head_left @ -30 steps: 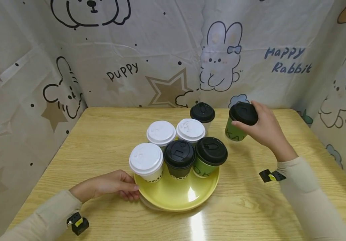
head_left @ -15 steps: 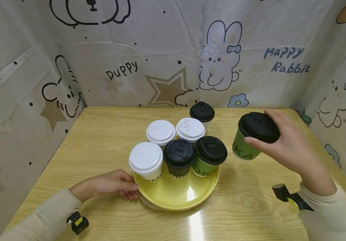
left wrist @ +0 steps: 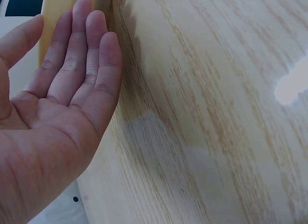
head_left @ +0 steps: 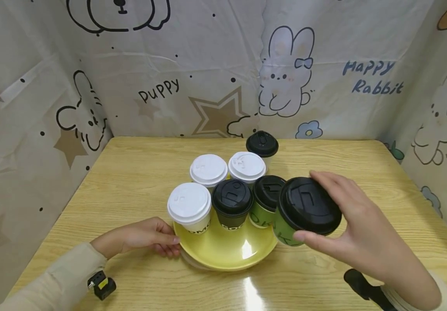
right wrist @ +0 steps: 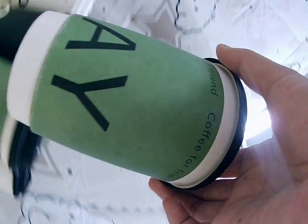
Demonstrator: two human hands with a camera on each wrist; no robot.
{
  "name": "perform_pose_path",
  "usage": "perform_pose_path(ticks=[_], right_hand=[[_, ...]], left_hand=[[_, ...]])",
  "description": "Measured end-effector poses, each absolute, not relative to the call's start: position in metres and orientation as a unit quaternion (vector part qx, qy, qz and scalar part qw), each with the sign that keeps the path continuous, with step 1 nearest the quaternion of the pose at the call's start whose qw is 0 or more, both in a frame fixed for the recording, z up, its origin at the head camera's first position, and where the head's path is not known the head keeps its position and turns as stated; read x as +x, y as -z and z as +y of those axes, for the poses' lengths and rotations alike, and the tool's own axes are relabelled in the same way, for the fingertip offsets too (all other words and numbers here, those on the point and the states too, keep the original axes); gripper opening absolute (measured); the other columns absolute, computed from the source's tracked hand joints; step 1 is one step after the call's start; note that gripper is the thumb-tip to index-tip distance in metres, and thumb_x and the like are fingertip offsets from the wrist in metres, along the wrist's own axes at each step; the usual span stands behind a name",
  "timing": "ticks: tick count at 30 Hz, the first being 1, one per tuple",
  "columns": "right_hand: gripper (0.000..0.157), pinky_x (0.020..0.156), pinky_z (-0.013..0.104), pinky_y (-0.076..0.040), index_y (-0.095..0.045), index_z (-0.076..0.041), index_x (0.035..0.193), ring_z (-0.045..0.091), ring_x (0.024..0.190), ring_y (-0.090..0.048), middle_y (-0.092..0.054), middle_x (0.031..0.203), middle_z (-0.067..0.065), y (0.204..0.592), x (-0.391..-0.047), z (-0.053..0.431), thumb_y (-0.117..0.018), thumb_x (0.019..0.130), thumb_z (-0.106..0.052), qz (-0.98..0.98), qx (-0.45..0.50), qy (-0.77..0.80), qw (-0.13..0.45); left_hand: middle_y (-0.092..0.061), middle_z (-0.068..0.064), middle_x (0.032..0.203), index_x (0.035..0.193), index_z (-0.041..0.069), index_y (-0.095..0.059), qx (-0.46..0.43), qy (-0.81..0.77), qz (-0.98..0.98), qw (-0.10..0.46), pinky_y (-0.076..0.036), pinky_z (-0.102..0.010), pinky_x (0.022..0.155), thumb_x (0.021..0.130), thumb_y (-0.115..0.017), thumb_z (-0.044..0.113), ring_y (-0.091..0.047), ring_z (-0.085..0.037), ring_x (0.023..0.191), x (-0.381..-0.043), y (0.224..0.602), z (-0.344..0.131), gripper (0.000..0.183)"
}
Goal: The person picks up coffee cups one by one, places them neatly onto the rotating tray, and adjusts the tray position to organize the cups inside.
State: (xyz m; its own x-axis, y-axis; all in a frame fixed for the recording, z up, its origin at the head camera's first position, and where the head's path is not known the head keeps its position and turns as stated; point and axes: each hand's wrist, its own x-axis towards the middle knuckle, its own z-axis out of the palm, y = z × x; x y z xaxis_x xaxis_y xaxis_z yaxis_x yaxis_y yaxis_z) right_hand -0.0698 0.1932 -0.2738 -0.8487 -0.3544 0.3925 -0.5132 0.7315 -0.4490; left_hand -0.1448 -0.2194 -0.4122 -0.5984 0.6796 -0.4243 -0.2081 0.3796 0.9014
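Observation:
A green paper coffee cup (head_left: 285,229) with a black lid is held by my right hand (head_left: 363,224), thumb and fingers around the lid end. In the right wrist view this cup (right wrist: 125,99) shows large dark letters. It hangs at the right side of the yellow plate (head_left: 231,255), overlapping another green cup (head_left: 260,216) in the head view. On the plate also stand a black cup (head_left: 232,205) and white-lidded cups (head_left: 189,205). My left hand (head_left: 145,237) holds the plate's left rim, thumb above and fingers (left wrist: 103,70) low against its side.
Behind the plate stands a further black-lidded cup (head_left: 262,144). The wooden table (head_left: 138,181) carries everything, with its far edge at a printed curtain (head_left: 208,52) that also runs along both sides.
My right hand has brought the green cup from the back right toward me, then left to the plate's right side. My left hand and the plate have stayed in place.

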Motion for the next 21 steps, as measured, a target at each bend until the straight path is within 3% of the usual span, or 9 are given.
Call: perform_pose_path(ticks=[5, 11, 21], right_hand=[[0.094, 0.094, 0.054, -0.045, -0.039, -0.018, 0.146, 0.022, 0.124, -0.044, -0.045, 0.139, 0.004, 0.290, -0.069, 0.167, -0.083, 0.068, -0.049, -0.907, 0.288, -0.283, 0.122], [0.095, 0.099, 0.053, -0.040, -0.039, -0.012, 0.145, 0.022, 0.127, -0.041, -0.044, 0.140, 0.004, 0.315, -0.075, 0.133, -0.074, 0.072, -0.062, -0.888, 0.342, -0.284, 0.118], [0.099, 0.102, 0.049, -0.037, -0.039, -0.004, 0.143, 0.023, 0.127, -0.041, -0.044, 0.139, 0.007, 0.345, -0.081, 0.094, -0.077, 0.070, -0.059, -0.870, 0.381, -0.273, 0.150]], left_hand=[[-0.071, -0.019, 0.097, 0.101, -0.009, -0.067, 0.169, -0.529, 0.722, 0.413, -0.056, -0.036, 0.077, 0.096, -0.056, 0.020, -0.068, -0.022, 0.085, -0.145, 0.412, -0.219, 0.031], [-0.071, -0.019, 0.097, 0.101, -0.008, -0.067, 0.169, -0.525, 0.726, 0.411, -0.056, -0.037, 0.077, 0.096, -0.057, 0.020, -0.069, -0.022, 0.085, -0.145, 0.412, -0.219, 0.031], [-0.071, -0.019, 0.095, 0.100, -0.010, -0.067, 0.166, -0.533, 0.720, 0.412, -0.056, -0.034, 0.076, 0.096, -0.057, 0.020, -0.069, -0.019, 0.083, -0.145, 0.413, -0.219, 0.032]])
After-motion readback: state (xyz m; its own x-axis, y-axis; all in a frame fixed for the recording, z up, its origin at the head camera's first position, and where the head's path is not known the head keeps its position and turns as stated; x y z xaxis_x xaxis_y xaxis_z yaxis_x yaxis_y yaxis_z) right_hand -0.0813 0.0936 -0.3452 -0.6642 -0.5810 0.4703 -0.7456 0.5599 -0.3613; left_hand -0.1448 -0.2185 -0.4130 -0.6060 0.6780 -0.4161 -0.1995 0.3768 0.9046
